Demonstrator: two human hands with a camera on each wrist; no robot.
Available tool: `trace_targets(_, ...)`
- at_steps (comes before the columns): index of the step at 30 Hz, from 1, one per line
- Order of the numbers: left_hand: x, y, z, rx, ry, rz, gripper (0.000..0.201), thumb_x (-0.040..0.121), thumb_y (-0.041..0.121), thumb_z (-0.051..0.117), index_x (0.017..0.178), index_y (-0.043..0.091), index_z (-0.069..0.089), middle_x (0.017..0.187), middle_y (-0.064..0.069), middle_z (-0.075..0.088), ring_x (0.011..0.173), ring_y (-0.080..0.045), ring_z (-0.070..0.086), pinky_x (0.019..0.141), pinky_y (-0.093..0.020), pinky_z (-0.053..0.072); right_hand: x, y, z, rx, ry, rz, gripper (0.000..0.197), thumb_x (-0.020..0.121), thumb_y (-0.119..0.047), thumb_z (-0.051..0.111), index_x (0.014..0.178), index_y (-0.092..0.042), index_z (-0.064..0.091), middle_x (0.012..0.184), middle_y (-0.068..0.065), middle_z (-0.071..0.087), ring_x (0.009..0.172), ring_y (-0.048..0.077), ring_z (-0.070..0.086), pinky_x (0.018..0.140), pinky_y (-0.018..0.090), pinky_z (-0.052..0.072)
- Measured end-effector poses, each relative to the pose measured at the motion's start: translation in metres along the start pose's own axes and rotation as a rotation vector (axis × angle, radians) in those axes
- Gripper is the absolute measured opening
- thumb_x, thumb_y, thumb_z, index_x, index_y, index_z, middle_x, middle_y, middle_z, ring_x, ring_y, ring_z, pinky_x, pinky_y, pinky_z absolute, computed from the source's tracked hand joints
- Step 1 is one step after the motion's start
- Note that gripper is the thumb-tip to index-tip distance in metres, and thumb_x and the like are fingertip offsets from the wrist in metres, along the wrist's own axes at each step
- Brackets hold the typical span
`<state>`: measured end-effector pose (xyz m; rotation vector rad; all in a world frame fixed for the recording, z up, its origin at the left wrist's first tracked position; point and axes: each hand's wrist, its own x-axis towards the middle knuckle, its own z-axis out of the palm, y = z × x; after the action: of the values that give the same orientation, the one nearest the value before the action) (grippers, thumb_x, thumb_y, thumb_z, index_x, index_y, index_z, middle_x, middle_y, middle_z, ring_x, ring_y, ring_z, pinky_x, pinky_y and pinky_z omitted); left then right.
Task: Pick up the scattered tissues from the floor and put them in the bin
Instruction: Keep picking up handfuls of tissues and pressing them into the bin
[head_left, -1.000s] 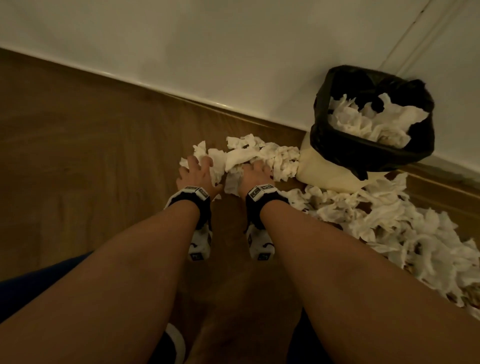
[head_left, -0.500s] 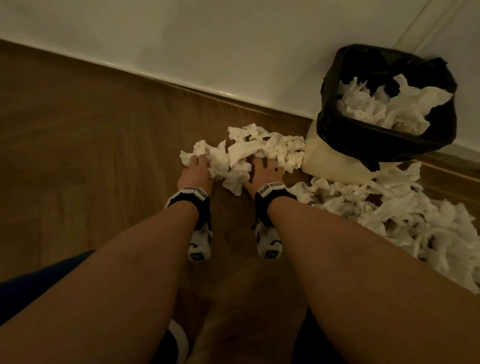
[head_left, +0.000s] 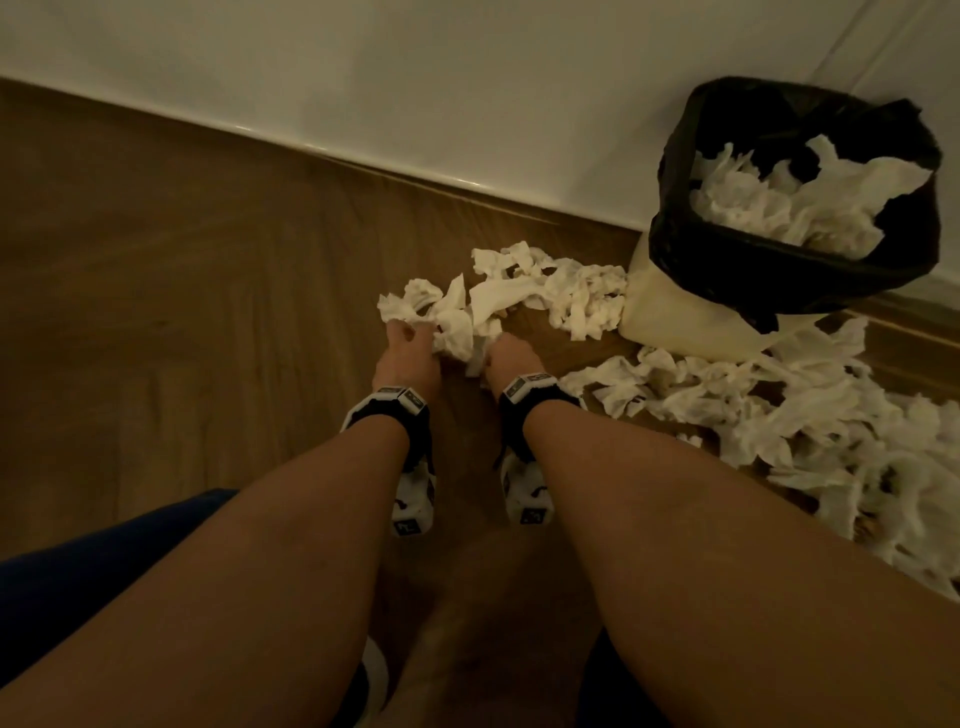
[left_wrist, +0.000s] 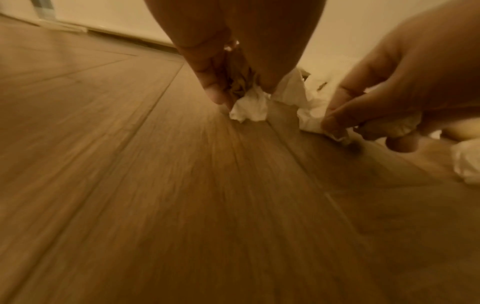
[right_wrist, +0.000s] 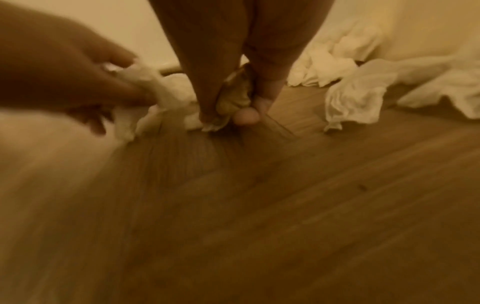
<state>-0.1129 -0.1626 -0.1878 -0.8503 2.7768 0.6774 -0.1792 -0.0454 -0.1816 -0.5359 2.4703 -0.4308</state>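
Observation:
Crumpled white tissues (head_left: 524, 296) lie in a heap on the wooden floor, left of the bin (head_left: 795, 208). The cream bin, lined with a black bag, holds a mound of tissues. My left hand (head_left: 408, 343) grips the left end of the heap, fingers curled round a tissue wad (left_wrist: 250, 107). My right hand (head_left: 506, 353) grips a tissue wad (right_wrist: 231, 102) beside it, pinched between fingers and thumb. Both hands are low at the floor, close together.
A larger spread of tissues (head_left: 810, 426) covers the floor in front of and to the right of the bin. A white wall with a skirting board (head_left: 363, 156) runs behind. Bare wooden floor (head_left: 156, 312) extends to the left.
Both hands have closed on the near end of the heap and pulled it together toward me; the fingers, earlier laid over the tissues, are now curled round them.

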Motion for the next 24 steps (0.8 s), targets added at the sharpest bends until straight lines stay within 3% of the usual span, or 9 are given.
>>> trace_targets(3, -0.004, 0.006, -0.003, -0.109, 0.031, 0.004, 0.037, 0.093, 0.018, 0.044, 0.128, 0.007, 0.043, 0.137, -0.015, 0.038, 0.107, -0.038, 0.053, 0.085, -0.042, 0.045, -0.002, 0.001, -0.009, 0.031, 0.009, 0.054, 0.028, 0.097, -0.022, 0.046, 0.088, -0.003, 0.064, 0.105, 0.02, 0.062, 0.105, 0.032, 0.06, 0.078, 0.034, 0.045)
trace_targets(5, -0.008, 0.01, -0.005, -0.185, 0.042, -0.028, 0.037, 0.093, 0.02, 0.042, 0.127, 0.008, 0.045, 0.133, -0.015, 0.042, 0.111, -0.038, 0.05, 0.089, -0.042, 0.044, -0.005, 0.004, -0.015, 0.129, 0.019, 0.13, 0.035, 0.091, -0.037, 0.055, 0.066, -0.012, 0.053, 0.092, 0.017, 0.06, 0.091, 0.03, 0.061, 0.068, 0.03, 0.04)
trace_targets(10, -0.015, 0.016, -0.014, -0.471, 0.027, -0.251, 0.038, 0.098, 0.015, 0.031, 0.128, 0.023, 0.053, 0.14, -0.014, 0.028, 0.116, -0.037, 0.046, 0.097, -0.036, 0.041, -0.008, 0.005, -0.035, 0.212, -0.008, 0.172, 0.041, 0.085, -0.047, 0.057, 0.102, -0.01, 0.065, 0.094, 0.008, 0.058, 0.089, 0.027, 0.057, 0.07, 0.03, 0.041)
trace_targets(14, -0.022, 0.024, -0.03, -0.318, -0.064, -0.278, 0.039, 0.097, 0.01, 0.036, 0.132, 0.02, 0.051, 0.144, -0.015, 0.034, 0.128, -0.033, 0.038, 0.102, -0.028, 0.031, -0.016, 0.005, -0.054, 0.43, 0.059, 0.164, 0.025, 0.086, -0.035, 0.059, 0.07, -0.015, 0.057, 0.076, 0.002, 0.056, 0.083, 0.023, 0.054, 0.072, 0.03, 0.043)
trace_targets(16, -0.025, 0.031, -0.04, -0.111, -0.147, -0.257, 0.038, 0.098, 0.016, 0.038, 0.136, 0.017, 0.044, 0.145, -0.01, 0.037, 0.132, -0.028, 0.037, 0.106, -0.03, 0.027, -0.024, 0.008, -0.062, 0.633, 0.082, 0.155, 0.015, 0.087, -0.022, 0.057, 0.09, -0.012, 0.067, 0.09, 0.004, 0.06, 0.089, 0.025, 0.057, 0.081, 0.032, 0.05)
trace_targets(18, -0.028, 0.041, -0.048, -0.015, -0.202, -0.245, 0.042, 0.098, 0.02, 0.043, 0.138, 0.008, 0.04, 0.145, -0.012, 0.039, 0.133, -0.03, 0.038, 0.109, -0.038, 0.03, -0.034, 0.009, -0.074, 0.888, 0.09, 0.154, 0.031, 0.09, -0.012, 0.05, 0.118, -0.011, 0.064, 0.088, 0.0, 0.057, 0.075, 0.016, 0.055, 0.063, 0.021, 0.052)
trace_targets(20, -0.032, 0.05, -0.051, -0.01, -0.218, -0.261, 0.04, 0.098, 0.017, 0.044, 0.134, 0.001, 0.043, 0.142, -0.017, 0.041, 0.131, -0.033, 0.04, 0.109, -0.04, 0.032, -0.049, 0.007, -0.092, 1.034, 0.071, 0.18, 0.036, 0.09, -0.016, 0.053, 0.125, -0.011, 0.058, 0.079, -0.002, 0.053, 0.062, 0.01, 0.048, 0.039, 0.013, 0.044)
trace_targets(22, -0.038, 0.059, -0.051, -0.231, -0.178, -0.294, 0.048, 0.095, 0.023, 0.045, 0.137, 0.0, 0.041, 0.145, -0.019, 0.037, 0.13, -0.037, 0.039, 0.109, -0.041, 0.032, -0.061, 0.006, -0.111, 1.139, 0.037, 0.205, 0.039, 0.088, -0.023, 0.058, 0.123, -0.006, 0.057, 0.075, 0.001, 0.052, 0.061, 0.013, 0.05, 0.034, 0.013, 0.043)
trace_targets(24, -0.046, 0.073, -0.053, -0.462, -0.11, -0.373, 0.065, 0.09, 0.043, 0.049, 0.143, 0.008, 0.034, 0.148, -0.016, 0.03, 0.131, -0.036, 0.037, 0.109, -0.043, 0.034, -0.074, 0.007, -0.13, 1.199, 0.013, 0.209, 0.032, 0.087, -0.027, 0.062, 0.113, -0.008, 0.062, 0.086, 0.008, 0.057, 0.074, 0.02, 0.058, 0.04, 0.019, 0.048)
